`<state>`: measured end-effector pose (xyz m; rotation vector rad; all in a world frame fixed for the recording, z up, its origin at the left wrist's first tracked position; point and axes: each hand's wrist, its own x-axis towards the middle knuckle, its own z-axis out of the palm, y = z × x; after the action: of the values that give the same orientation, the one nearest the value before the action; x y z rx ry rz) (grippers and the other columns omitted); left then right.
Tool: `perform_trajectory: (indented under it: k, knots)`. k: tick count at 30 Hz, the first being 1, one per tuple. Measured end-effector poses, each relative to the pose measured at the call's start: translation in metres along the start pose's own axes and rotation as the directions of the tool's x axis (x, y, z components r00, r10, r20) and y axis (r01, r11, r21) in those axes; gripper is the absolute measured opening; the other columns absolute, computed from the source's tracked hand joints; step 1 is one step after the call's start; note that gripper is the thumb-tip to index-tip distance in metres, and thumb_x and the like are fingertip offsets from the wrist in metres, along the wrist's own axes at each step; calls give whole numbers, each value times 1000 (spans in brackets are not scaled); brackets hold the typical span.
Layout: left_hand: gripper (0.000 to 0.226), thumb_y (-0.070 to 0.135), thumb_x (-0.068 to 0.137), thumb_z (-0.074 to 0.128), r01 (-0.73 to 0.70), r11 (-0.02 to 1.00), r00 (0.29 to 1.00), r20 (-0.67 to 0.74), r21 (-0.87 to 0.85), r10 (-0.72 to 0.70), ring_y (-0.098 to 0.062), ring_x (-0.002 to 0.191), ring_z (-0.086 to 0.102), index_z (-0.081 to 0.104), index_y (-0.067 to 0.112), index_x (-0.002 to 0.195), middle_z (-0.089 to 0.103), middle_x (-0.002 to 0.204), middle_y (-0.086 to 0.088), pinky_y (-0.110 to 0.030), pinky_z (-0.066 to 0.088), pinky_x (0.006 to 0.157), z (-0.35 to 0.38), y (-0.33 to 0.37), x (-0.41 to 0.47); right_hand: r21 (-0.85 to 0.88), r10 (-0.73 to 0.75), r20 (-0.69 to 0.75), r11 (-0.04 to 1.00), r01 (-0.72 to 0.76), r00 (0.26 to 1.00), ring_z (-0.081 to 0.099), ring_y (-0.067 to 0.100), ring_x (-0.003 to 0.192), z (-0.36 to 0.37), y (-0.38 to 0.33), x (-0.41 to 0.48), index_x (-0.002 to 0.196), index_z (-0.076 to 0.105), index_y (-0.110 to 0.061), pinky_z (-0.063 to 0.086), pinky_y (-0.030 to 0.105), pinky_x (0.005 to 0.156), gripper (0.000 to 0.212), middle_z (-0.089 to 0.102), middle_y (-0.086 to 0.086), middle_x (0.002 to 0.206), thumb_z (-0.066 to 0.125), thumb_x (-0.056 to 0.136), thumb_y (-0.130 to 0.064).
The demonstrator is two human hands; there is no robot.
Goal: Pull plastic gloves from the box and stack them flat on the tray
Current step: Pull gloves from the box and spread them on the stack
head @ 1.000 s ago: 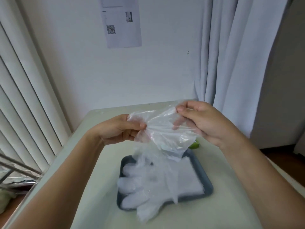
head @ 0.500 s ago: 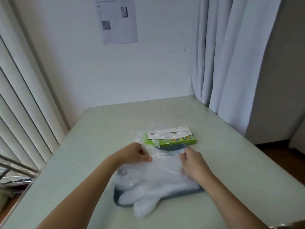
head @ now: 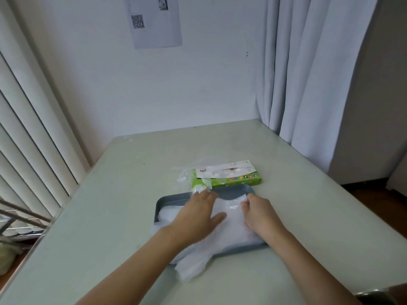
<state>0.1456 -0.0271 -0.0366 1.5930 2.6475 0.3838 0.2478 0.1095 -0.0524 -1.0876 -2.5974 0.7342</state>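
A dark grey tray (head: 233,192) lies on the pale green table, with a stack of clear plastic gloves (head: 231,230) spread across it; some glove fingers hang over its near edge. My left hand (head: 198,214) lies flat, fingers spread, on the left part of the stack. My right hand (head: 257,210) rests on the right part, its fingers curled at the gloves' far edge. Just behind the tray sits the green and white glove box (head: 229,176), with loose clear plastic (head: 187,175) sticking out at its left end.
The table (head: 308,205) ends at a white wall behind. Vertical blinds (head: 33,139) hang on the left, a curtain (head: 308,73) on the right. A metal rack (head: 15,221) stands by the table's left edge. A paper sheet (head: 154,20) is stuck on the wall.
The glove held up in both hands has come down onto the stack. My left hand has opened and slid flat across it; my right hand stays at its far edge.
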Motion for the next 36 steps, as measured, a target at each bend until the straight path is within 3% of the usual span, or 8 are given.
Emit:
perform_trajectory:
  k: [3, 8, 13, 22, 25, 27, 31, 36]
  knots:
    - [74, 52, 100, 31, -27, 997, 966, 257, 73, 7, -17, 149, -5, 2, 13, 154, -2, 162, -4, -33, -5, 119, 26, -3, -4, -86, 8, -31, 996, -11, 1000, 57, 32, 106, -1, 0, -5, 116, 53, -6, 42, 31, 77, 30, 62, 14, 115, 40, 100, -28]
    - [80, 60, 97, 27, -15, 999, 966, 258, 42, 4, -16, 147, -15, -8, 16, 153, -15, 160, -1, -37, -7, 120, 45, -10, -7, -230, -334, -351, 936, 265, 875, 65, 29, 92, 7, -6, -25, 106, 62, -7, 53, 34, 74, 31, 63, 10, 105, 66, 81, -25]
    - [82, 64, 94, 23, -59, 991, 970, 243, 117, 29, -17, 148, -14, -8, 18, 154, -14, 161, 0, -39, -6, 119, 48, -12, -7, 98, -489, 198, 872, 479, 850, 8, 3, 145, 20, -6, -35, 153, 13, -18, 1, 7, 107, 50, 10, -8, 160, 27, 105, -24]
    - [113, 79, 76, 42, 60, 994, 900, 425, 93, -94, -18, 147, -17, -17, 19, 152, -21, 158, 2, -38, -5, 119, 7, -38, -25, -322, -220, 368, 881, 346, 903, 26, 21, 142, -8, 15, -7, 145, 30, -10, 24, 31, 112, 65, 27, 4, 155, 42, 96, -50]
    - [101, 63, 81, 61, 76, 996, 853, 514, 55, -93, -13, 147, 6, 2, 29, 154, 2, 158, 16, -31, 10, 117, -29, -43, -20, -311, -254, 321, 882, 355, 912, 53, 21, 88, -21, 8, 6, 78, 53, -21, 37, 28, 62, 28, 58, 1, 87, 52, 89, -48]
    - [74, 59, 84, 61, 119, 993, 860, 500, -10, -98, -9, 137, 33, 31, 36, 147, 32, 149, 20, -25, 25, 109, -55, -49, -8, -183, -271, 123, 939, 291, 955, 50, 26, 65, -26, 5, 25, 62, 51, -11, 35, 32, 54, 40, 56, 9, 65, 54, 88, -41]
    - [35, 40, 92, 59, 410, 802, 906, 292, -435, -305, -16, 108, 61, 65, 17, 117, 65, 120, 5, -30, 45, 100, -73, -81, 34, 153, -84, -289, 979, 132, 954, 59, 28, 75, -29, 19, 78, 75, 61, -5, 43, 35, 66, 31, 63, 5, 72, 56, 92, -30]
    - [34, 31, 91, 64, 632, 513, 736, 244, -580, -631, -21, 80, 62, 63, -1, 104, 68, 96, -10, -29, 53, 72, -47, -126, 93, 186, -17, -265, 980, 68, 964, 59, 30, 92, -7, 47, 113, 93, 60, -8, 47, 38, 78, 15, 63, 9, 96, 59, 90, -23]
